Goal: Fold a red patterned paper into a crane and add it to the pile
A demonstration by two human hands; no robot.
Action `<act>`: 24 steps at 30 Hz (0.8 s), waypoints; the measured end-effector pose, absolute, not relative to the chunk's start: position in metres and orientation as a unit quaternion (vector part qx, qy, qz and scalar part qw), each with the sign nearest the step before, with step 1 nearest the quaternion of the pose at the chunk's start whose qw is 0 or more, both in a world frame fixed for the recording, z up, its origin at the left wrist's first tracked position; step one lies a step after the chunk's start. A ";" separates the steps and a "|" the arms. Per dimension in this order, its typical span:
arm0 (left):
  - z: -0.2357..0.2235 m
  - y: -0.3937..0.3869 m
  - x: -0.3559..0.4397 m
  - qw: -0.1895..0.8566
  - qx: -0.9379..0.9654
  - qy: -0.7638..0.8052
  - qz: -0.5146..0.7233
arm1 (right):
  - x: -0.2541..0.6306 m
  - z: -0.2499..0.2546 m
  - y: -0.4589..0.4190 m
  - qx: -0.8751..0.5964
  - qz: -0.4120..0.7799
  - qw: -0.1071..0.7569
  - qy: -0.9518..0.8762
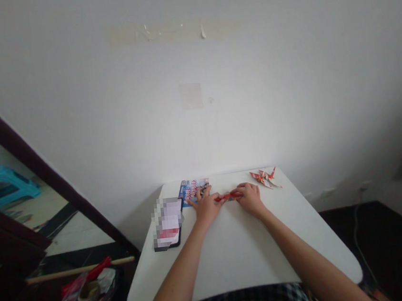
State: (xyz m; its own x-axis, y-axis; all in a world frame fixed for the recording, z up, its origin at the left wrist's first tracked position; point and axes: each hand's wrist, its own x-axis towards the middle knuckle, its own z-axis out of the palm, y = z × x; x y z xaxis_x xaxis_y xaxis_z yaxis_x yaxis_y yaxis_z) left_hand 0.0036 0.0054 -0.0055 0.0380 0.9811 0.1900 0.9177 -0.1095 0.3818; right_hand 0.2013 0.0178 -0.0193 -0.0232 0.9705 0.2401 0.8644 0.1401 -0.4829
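Both of my hands rest on a white table (234, 257) near its far edge. Between them lies a narrow folded piece of red patterned paper (226, 196). My left hand (206, 205) presses its left end with the fingers curled, partly over a blue printed sheet (190, 188). My right hand (249, 197) is closed on the paper's right end. Two finished red-and-white folded paper figures (265, 177) sit at the far right corner, apart from my hands.
A phone (168, 223) lies at the table's left edge. The white wall stands right behind the table. On the floor to the left are a wooden stick (79, 270), a plastic bag of rubbish (83, 297) and a blue stool (1, 186). A cable (357, 234) runs along the dark floor at right.
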 end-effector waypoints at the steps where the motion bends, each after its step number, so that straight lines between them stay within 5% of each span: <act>1: -0.006 0.005 0.004 0.073 0.717 0.661 0.210 | 0.201 -0.020 0.016 -0.643 0.095 0.264 -0.712; 24: -0.006 0.002 0.009 0.067 0.741 0.634 0.212 | 0.208 -0.030 0.016 -0.619 0.060 0.293 -0.726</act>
